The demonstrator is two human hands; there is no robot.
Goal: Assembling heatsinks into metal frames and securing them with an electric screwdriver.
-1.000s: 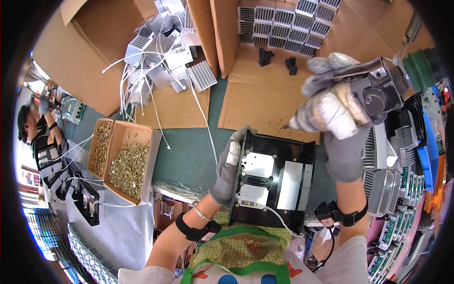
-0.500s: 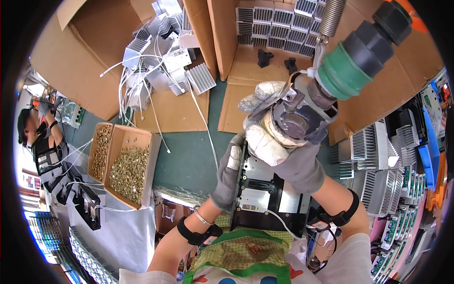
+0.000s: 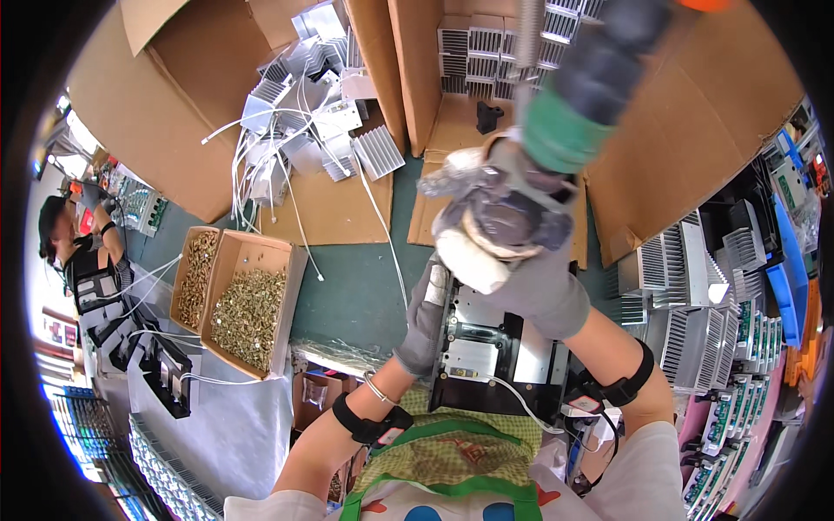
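Observation:
My right hand, in a grey glove with white-taped fingers, is wrapped round a power screwdriver with a green and black body. The tool hangs from a coil spring, and its tip is hidden below my hand. Beneath it lies a black housing with silver metal plates and a white cable. My left hand, gloved in grey, grips the housing's left edge, thumb along the rim.
To the left stand two cardboard boxes of small brass-coloured screws. Finned heat sinks with white cables are heaped beyond them. More heat sinks are stacked in a carton, with others at right. Another person works at far left.
My right hand and the screwdriver have shifted left over the housing, and the tool is blurred by motion. My left hand keeps its hold on the housing's edge.

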